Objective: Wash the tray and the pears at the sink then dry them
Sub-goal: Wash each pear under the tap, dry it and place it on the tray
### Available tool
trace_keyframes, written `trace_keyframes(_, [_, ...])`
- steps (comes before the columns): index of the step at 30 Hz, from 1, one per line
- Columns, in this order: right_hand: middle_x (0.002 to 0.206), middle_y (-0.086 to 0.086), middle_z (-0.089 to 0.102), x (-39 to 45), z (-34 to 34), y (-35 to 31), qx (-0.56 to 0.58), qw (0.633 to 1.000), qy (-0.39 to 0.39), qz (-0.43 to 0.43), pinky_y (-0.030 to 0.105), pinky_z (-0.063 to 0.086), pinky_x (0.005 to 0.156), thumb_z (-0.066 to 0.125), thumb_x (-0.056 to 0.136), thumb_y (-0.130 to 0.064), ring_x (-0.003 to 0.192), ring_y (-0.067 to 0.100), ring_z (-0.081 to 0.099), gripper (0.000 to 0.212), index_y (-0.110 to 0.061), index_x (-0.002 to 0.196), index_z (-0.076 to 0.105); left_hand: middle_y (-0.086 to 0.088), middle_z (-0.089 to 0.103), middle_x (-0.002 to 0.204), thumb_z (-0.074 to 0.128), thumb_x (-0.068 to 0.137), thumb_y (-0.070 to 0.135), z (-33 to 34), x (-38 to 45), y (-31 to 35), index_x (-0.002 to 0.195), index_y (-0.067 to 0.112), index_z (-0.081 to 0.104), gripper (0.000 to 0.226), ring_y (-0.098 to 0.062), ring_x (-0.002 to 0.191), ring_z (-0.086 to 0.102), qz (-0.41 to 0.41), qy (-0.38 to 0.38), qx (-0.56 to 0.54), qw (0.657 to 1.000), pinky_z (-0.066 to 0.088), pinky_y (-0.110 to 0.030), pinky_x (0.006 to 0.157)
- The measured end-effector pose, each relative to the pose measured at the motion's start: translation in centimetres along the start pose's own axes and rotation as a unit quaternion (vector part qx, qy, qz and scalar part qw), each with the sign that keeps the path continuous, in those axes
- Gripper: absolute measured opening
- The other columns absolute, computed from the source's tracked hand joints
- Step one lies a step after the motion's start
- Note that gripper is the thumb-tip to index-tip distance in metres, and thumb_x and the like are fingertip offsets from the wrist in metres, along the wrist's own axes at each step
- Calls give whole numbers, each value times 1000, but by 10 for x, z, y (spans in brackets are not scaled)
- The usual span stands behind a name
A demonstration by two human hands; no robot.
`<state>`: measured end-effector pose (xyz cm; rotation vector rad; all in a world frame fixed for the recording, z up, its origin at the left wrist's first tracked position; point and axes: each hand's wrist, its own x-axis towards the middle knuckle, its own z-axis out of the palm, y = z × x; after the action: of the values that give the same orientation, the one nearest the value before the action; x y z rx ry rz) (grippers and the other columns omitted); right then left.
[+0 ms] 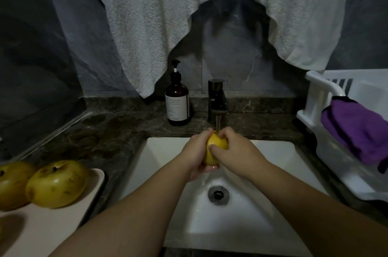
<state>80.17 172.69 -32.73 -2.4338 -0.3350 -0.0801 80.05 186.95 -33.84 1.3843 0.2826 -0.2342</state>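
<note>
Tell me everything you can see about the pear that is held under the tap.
The held pear is yellow, round and smooth-skinned, and looks wet. It sits over the white sink, right under the water stream from the dark faucet. The left hand cups it from the left and below; the right hand wraps it from the right, thumb pressed on its front. Only a middle strip of skin shows between the fingers.
</note>
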Motion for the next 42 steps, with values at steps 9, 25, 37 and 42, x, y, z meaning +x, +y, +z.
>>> trace_keyframes(9, [108,12,61,10,8,-6,243,950,-76,183,24,47,45,41,95,-73,63,25,70,50,-33,126,43,-8,67,123,61,100,40,5,0,-1,115,34,67,17,-32,111,67,55,22,8,998,61,-52,89])
trace_keyframes(25, [106,7,65,18,14,1,271,956,-33,109,31,52,57,43,93,-74,81,20,66,43,-39,116,51,-15,68,114,54,93,69,4,-2,1,114,31,58,44,-32,93,75,24,41,56,997,64,-47,82])
trace_keyframes(37, [81,15,70,16,8,9,383,896,-85,210,20,40,38,49,90,-77,49,20,64,57,-28,118,56,-5,65,112,53,82,76,12,-3,2,120,34,57,56,-28,95,71,105,56,170,978,66,-47,76])
trace_keyframes(42, [104,18,69,17,7,12,377,907,-64,176,26,47,43,50,96,-65,63,26,69,42,-32,120,56,-9,68,103,47,97,67,12,-7,6,117,31,57,42,-25,79,73,85,30,136,987,60,-35,54])
